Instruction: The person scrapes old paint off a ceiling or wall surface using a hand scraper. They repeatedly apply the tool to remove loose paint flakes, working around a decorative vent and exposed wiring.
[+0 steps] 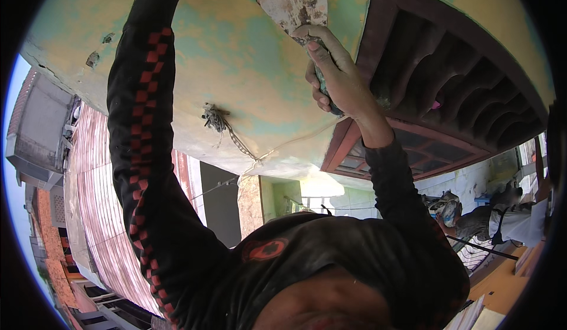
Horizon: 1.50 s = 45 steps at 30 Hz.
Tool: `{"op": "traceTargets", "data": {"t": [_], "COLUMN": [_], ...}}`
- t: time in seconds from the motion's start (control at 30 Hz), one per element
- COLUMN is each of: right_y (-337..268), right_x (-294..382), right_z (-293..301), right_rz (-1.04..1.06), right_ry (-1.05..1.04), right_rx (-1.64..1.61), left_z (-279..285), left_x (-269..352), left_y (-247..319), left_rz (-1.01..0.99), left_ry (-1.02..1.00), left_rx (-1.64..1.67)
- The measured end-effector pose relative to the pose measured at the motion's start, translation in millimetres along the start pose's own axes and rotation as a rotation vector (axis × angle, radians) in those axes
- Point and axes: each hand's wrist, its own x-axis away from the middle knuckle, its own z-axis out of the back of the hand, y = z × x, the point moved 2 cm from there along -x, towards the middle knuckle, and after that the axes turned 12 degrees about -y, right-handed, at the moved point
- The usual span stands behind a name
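Note:
My right hand (336, 71) grips the handle of a wide putty knife (299, 4), with the thumb along the near side and the index finger near the blade. The metal blade is smeared pale and reddish and lies over a wall (221, 55) patched in green and cream; contact with the wall cannot be told. My left arm reaches up the picture in a black sleeve with red checks; only the wrist shows at the top edge, and the left hand is out of view. Between the arms, a frayed grey bundle (214, 118) sticks out from the wall, with a twisted strand attached.
A dark brown wooden frame with wavy slats (443, 71) stands right of the putty knife. Two rough holes (93, 59) mark the wall at left. Thin cable (301, 136) crosses the wall. Corrugated roofing (99, 188) lies left. Another person (478, 221) is at far right, near a bag.

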Motion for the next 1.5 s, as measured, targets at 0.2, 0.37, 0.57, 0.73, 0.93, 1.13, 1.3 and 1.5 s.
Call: {"op": "traceTargets", "data": {"t": [0.2,0.37,0.57,0.73,0.93,1.13,1.3,1.5], "right_y": [-3.9,-12.2,-12.0,-7.7,-28.1,-0.8,-55.8,-46.2], "right_x": [7.6,-2.2,-3.8,-3.2,-10.8,16.9,-9.2,13.7], "right_z": [6.3,3.0,6.8,7.9,0.3,21.2,21.8,35.9], "right_rz": [-0.028,-0.011,0.005,0.009,0.064,-0.009,0.081,0.135], "right_ry": [-0.004,0.015,0.022,0.001,0.012,0.105,0.062,0.127], "right_rx": [-0.001,-0.009,0.039,0.022,0.047,0.146,0.162,0.120], "left_z": [-3.3,-4.4,-2.7,-3.5,8.1,8.8,18.2,31.5], "left_x": [0.7,-1.2,-1.2,2.8,9.5,1.8,3.3,0.4], "left_y": [-1.8,-0.7,-0.1,-2.7,-10.1,1.7,-0.7,2.8], "left_rz": [0.002,0.004,0.019,0.006,0.033,0.028,0.069,-0.011], "left_ry": [-0.015,-0.027,-0.038,-0.040,-0.117,-0.113,-0.204,-0.010], "left_rx": [-0.004,-0.025,-0.011,-0.054,-0.041,0.042,0.126,0.073]}}
